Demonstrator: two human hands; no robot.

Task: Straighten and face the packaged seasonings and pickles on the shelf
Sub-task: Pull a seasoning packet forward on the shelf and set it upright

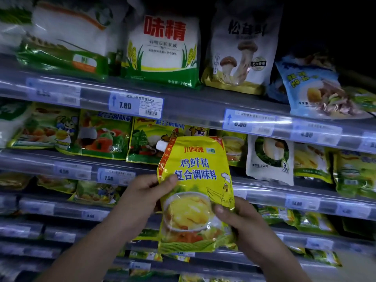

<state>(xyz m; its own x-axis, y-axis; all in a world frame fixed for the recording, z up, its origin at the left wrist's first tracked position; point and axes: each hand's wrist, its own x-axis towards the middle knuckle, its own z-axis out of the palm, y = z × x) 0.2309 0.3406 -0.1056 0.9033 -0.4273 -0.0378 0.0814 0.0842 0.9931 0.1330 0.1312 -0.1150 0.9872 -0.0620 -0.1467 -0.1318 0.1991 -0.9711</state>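
The shelf (193, 102) fills your view, and several of its bags lean unevenly. You hold the yellow seasoning pouch (195, 180) in front of it, resting on no tier, nearly upright with its label toward you. To face it well, I'd support the bottom, stand it on its base in its own row, and leave the print square to the aisle. Your left hand (140, 198) pinches the pouch's 9 o'clock edge, thumb on the front. Your right hand (244, 218) pinches near 4 o'clock, thumb also on the front. The white spout cap (161, 145) sits at the pouch's 11 o'clock corner.
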